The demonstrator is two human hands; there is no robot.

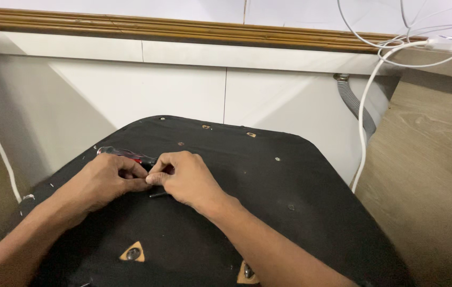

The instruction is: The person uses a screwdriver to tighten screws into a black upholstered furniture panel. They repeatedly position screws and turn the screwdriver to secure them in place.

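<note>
A black fabric-covered seat underside [268, 212] fills the lower middle of the view, dotted with small screw holes and staples. My left hand [101, 180] rests on it with fingers curled around a screwdriver with a clear and red handle [122, 153]. My right hand [186, 178] meets the left at the fingertips and pinches something small that I cannot make out. A short dark metal shaft or bolt [158, 194] pokes out just beneath my right hand.
White tiled wall [183, 90] with a wooden moulding [183, 26] stands behind the seat. A grey corrugated hose [354, 103] and white cables [367, 122] hang at the right, beside a wood-grain panel [433, 175]. Two triangular cut-outs with bolts [132, 252] show near the bottom.
</note>
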